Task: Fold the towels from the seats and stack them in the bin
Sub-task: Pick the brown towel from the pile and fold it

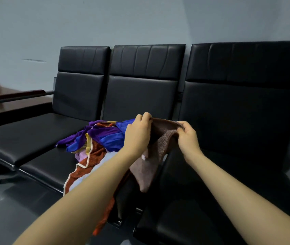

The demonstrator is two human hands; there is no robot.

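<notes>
A brown towel (151, 163) hangs in the air over the gap between the middle and right seats. My left hand (138, 133) pinches its top edge on the left. My right hand (187, 137) pinches the same edge on the right, a short way apart. Below and to the left, a heap of towels (103, 138) in purple, blue, orange and pale blue lies on the middle seat (52, 167). An orange towel (105, 214) from the heap droops over the seat's front edge. No bin is in view.
A row of three black padded seats stands against a grey wall. The left seat (25, 135) and the right seat (229, 174) are bare. A dark wooden armrest (13, 97) is at the far left. Dark floor lies in front.
</notes>
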